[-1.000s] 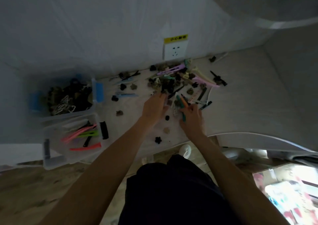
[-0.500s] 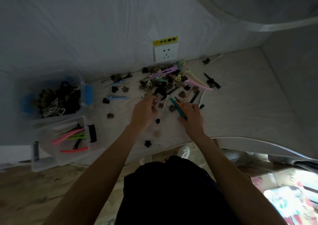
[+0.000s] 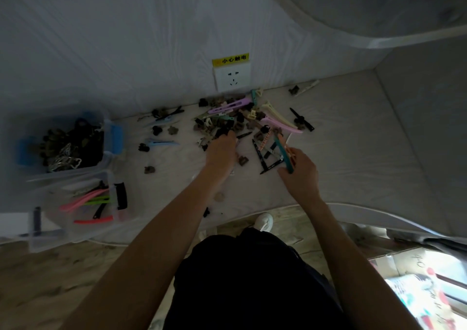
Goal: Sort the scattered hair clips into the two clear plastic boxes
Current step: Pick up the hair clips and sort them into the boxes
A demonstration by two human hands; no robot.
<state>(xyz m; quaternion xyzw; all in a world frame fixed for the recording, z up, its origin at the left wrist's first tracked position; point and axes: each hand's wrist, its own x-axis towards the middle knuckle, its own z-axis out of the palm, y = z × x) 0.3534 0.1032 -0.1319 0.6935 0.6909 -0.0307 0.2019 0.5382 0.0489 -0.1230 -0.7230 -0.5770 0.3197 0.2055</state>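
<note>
While the pale mattress (image 3: 353, 153) fills most of the view below a white wall with a power socket (image 3: 232, 78), both bare forearms reach forward and up from the bottom edge toward the middle of it, the left arm running from lower left, the right from lower right. The two clear plastic boxes sit at the left edge of the mattress: the far box (image 3: 115, 137) with blue latches holds a heap of dark and metal clips, and the near box (image 3: 123, 218) just in front of it holds long pink, green, red and black clips. The scattered hair clips (image 3: 240, 117) lie in a loose pile below the socket, well apart from the boxes, with a few strays between pile and boxes. The left hand (image 3: 222, 150) lies palm down at the near edge of the pile, its fingers bent down among small dark clips; whether it grips one I cannot tell. The right hand (image 3: 299, 170) is raised just right of the pile, thumb and fingers curled round a long teal clip (image 3: 284, 154) that sticks out toward the pile, with a pale orange piece beside it in the same grasp.
</note>
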